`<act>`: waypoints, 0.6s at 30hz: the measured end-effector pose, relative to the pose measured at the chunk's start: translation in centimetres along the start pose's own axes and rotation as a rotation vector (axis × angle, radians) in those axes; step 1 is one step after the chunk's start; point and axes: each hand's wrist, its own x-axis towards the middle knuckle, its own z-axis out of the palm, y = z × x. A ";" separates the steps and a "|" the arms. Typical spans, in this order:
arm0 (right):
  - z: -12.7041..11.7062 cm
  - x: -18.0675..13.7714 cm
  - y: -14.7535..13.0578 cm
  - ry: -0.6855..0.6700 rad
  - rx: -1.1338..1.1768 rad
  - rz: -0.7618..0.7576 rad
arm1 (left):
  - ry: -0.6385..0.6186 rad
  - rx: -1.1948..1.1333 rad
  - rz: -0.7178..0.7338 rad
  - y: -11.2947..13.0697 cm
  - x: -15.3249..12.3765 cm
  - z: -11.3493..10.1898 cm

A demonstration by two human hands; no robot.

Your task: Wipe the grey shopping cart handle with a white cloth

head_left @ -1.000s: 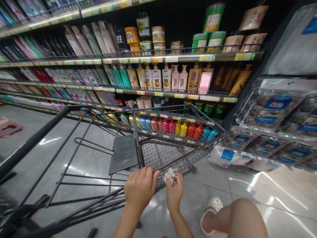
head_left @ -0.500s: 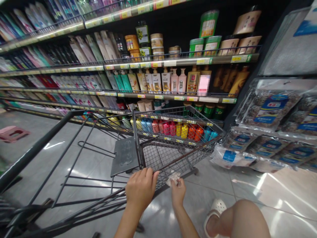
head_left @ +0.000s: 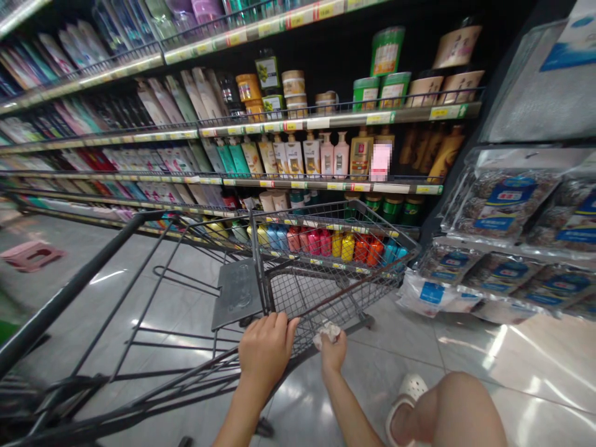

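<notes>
A dark metal shopping cart (head_left: 298, 285) stands in front of me, its wire basket holding no goods that I can see. My left hand (head_left: 266, 347) is wrapped over the cart's near top rail, knuckles up. Just to its right and slightly lower, my right hand (head_left: 333, 352) pinches a crumpled white tissue (head_left: 327, 334) close against the wire side of the basket. Whether the tissue touches the wires I cannot tell. A grey plastic seat flap (head_left: 237, 293) lies in the cart beyond my left hand.
Store shelves (head_left: 326, 185) with bottles and tubs run behind the cart. Bagged scrubbers (head_left: 505, 205) hang at the right. A pink stool (head_left: 32, 256) stands on the tiled floor at far left. My white clog (head_left: 412, 391) and bent knee (head_left: 470, 410) are at lower right.
The view has shifted slightly. My left hand keeps its grip on the rail, and my right hand with the tissue has barely moved along the basket side.
</notes>
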 end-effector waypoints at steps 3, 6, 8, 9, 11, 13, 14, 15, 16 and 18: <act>0.5 -1.0 -0.7 -0.020 0.031 0.012 | -0.005 0.012 0.000 0.0 0.0 0.0; 1.0 -2.2 -1.5 -0.047 0.061 0.014 | 0.000 0.029 0.005 0.1 0.1 0.0; 1.4 -3.2 -2.1 -0.053 0.092 0.016 | 0.007 0.023 0.006 0.1 0.1 -0.1; 1.5 -3.7 -2.4 -0.054 0.112 0.022 | 0.010 0.015 0.006 0.1 0.1 -0.1; 1.8 -4.9 -3.3 -0.066 0.149 0.046 | 0.008 -0.004 0.004 0.0 0.2 -0.2; 1.9 -6.0 -4.3 -0.123 0.174 0.060 | -0.001 -0.016 -0.001 0.0 0.2 -0.2; 2.0 -6.6 -4.9 -0.161 0.181 0.057 | -0.007 -0.021 -0.006 0.1 0.2 -0.2; 2.1 -7.2 -5.6 -0.195 0.184 0.049 | -0.016 -0.025 -0.012 0.1 0.2 -0.2; 2.3 -7.7 -6.3 -0.220 0.182 0.038 | -0.025 -0.031 -0.019 0.1 0.2 -0.2; 2.6 -8.6 -7.7 -0.237 0.163 0.021 | -0.053 -0.039 -0.037 0.2 0.3 -0.3</act>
